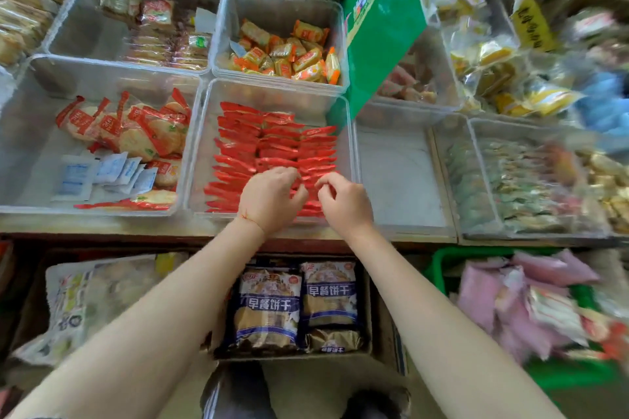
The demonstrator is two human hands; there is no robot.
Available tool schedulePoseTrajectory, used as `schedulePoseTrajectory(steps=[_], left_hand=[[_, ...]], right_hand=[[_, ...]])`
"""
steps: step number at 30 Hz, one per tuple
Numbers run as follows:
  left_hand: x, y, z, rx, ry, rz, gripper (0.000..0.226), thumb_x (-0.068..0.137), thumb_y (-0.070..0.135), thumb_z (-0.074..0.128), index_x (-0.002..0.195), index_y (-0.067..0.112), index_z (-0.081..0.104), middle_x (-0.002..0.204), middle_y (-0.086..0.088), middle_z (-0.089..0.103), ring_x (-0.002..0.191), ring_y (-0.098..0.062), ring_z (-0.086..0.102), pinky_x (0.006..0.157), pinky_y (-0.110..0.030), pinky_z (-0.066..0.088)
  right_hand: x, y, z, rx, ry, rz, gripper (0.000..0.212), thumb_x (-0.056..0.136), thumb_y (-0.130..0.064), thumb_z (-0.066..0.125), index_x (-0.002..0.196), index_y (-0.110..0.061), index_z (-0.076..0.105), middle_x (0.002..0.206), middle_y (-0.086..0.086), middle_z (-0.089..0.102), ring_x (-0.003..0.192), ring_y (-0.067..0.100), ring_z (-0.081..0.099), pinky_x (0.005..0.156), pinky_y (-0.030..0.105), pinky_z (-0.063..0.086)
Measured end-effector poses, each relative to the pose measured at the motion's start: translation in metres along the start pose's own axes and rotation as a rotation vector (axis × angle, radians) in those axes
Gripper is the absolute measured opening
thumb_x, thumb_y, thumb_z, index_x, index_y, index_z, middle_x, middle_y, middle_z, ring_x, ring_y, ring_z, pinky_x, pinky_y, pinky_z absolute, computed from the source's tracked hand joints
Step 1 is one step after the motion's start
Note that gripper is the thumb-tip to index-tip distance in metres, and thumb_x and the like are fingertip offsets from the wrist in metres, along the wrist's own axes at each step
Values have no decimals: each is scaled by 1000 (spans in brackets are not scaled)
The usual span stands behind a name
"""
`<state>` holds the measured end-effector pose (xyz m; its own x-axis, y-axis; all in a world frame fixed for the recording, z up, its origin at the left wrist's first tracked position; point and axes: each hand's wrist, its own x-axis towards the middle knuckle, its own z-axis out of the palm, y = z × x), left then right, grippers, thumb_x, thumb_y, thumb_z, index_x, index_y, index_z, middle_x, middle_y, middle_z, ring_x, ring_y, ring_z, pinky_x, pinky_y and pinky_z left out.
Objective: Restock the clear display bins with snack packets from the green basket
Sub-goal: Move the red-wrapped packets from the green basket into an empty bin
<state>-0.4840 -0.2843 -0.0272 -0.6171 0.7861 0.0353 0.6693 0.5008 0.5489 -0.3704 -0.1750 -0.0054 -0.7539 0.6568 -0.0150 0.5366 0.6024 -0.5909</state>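
Both hands, left hand (272, 196) and right hand (343, 202), fingers curled, pinching thin red foil snack packets (272, 146) rowed in the clear plastic display bin (352, 146). Light, crinkly, probably slippery; grip by crimped edges.

Both hands down in the clear bin (350, 133) of red packets (272, 143): left hand (270, 199) and right hand (343, 202) side by side, fingers curled onto the nearest rows. Green basket (439, 265) of pink packets (503, 296) lower right, blurred.
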Motion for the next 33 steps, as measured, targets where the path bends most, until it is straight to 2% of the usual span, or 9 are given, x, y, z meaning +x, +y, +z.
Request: schedulePoseTrajectory(steps=[2,5,8,14,18,22,26,30,33], left_hand=[[-17,50,26,-26,-7,-33,26,89,37,50,87,17,67,84,-1,69,81,-27,63,64,-34,45],[-33,123,69,-40,73,-31,29,84,32,49,77,11,68,77,-8,67,83,-31,62,64,-34,43],[-37,206,121,-26,105,-66,21,89,27,55,90,13,71,88,-13,69,91,-35,62,72,-36,46],[-66,375,271,-57,-310,-224,23,88,29,52,97,19,71,100,-5,72,97,-28,65,77,-34,52],[-90,457,345,-110,-580,-277,24,89,26,52,101,19,71,104,-4,72,98,-24,64,83,-32,52],[-102,506,382,-99,-632,-330,24,90,24,50,101,17,70,104,-2,71,97,-22,63,81,-31,51],[-101,538,397,-93,-612,-397,20,90,22,50,76,14,63,83,-2,67,83,-24,63,69,-30,48],[-104,553,411,-155,-562,-489,24,88,22,53,75,8,67,75,-7,69,69,-25,67,70,-41,56],[-99,569,414,-360,-494,-645,18,89,21,55,87,10,69,78,-8,70,63,-23,65,58,-32,53]], right_hand=[[-23,32,-29,55,106,61,18,95,-12,53,94,-13,71,73,-2,65,63,13,51,52,23,29],[-56,102,-73,147,198,161,17,93,-10,55,89,-12,71,75,6,70,65,20,57,57,28,33],[-88,190,-112,171,217,228,19,90,-16,54,90,-13,73,83,11,73,79,33,66,66,37,48],[-154,392,-194,75,-138,281,18,93,-19,51,102,-18,67,104,8,68,97,31,61,76,35,46],[-189,491,-251,-231,-10,248,29,85,-11,58,113,-9,64,113,15,57,106,35,53,86,41,42],[-209,554,-293,-567,-99,371,45,89,-25,57,132,-16,46,131,13,48,122,32,43,97,45,37],[-218,603,-309,-632,-251,498,50,99,-16,41,147,-16,28,138,13,47,127,30,45,103,43,35],[-216,622,-323,-396,-165,504,20,100,-22,46,118,-14,52,120,8,60,116,31,55,94,41,42],[-211,620,-341,-99,-36,518,17,95,-30,56,103,-16,61,104,5,62,104,28,57,85,38,44]])
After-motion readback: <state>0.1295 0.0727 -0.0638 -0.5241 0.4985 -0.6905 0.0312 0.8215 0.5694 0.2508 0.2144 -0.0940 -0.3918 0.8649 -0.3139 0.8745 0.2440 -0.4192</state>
